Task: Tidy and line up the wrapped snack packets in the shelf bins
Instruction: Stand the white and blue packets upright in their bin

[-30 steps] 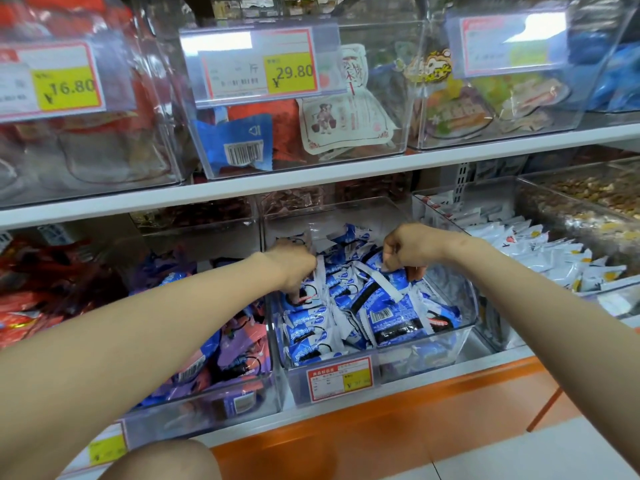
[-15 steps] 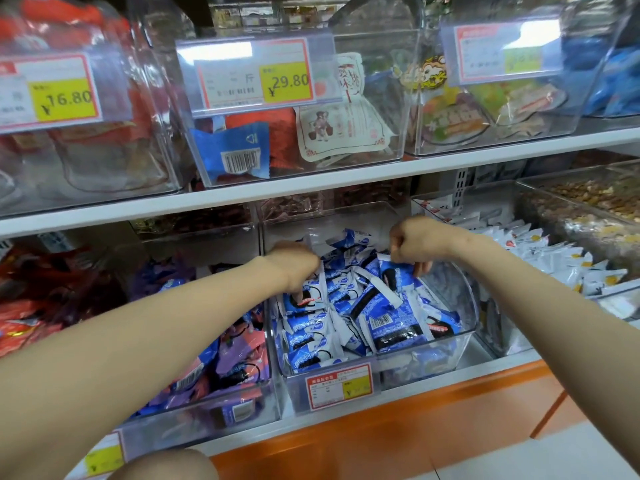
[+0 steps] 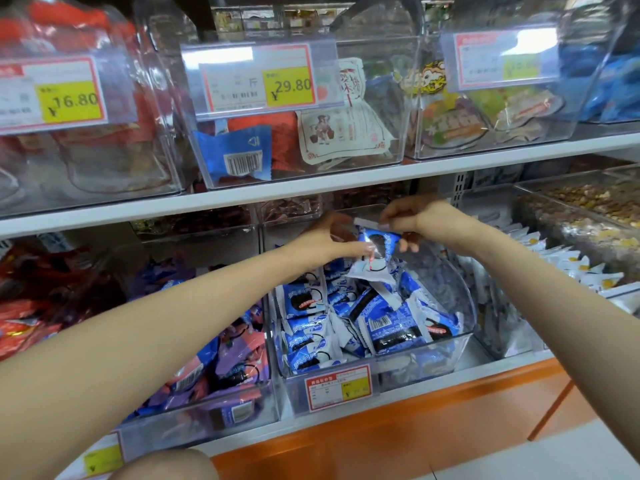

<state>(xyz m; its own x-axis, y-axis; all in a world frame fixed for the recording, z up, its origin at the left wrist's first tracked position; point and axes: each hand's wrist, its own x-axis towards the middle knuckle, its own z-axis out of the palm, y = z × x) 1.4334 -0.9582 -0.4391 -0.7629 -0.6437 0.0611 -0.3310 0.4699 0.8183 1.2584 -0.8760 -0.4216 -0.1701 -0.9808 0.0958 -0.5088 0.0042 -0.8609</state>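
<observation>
A clear plastic bin (image 3: 460, 327) on the lower shelf holds several blue-and-white wrapped snack packets (image 3: 384, 327), some upright on the left, others heaped at the right. Both my hands are raised over the back of the bin. My left hand (image 3: 332, 242) and my right hand (image 3: 412, 220) together pinch one blue-and-white packet (image 3: 375, 251) by its edges, lifted above the pile. My right fingers hold its white top seam.
Left of it a bin (image 3: 207, 407) holds purple and pink packets; right, a bin of white packets (image 3: 568, 261). The white upper shelf edge (image 3: 311, 192) hangs just above my hands, carrying bins with price tags (image 3: 259, 83). An orange base (image 3: 398, 431) runs below.
Both hands rose from the pile toward the back of the bin, lifting one packet clear of the heap. The view moved closer to the shelf.
</observation>
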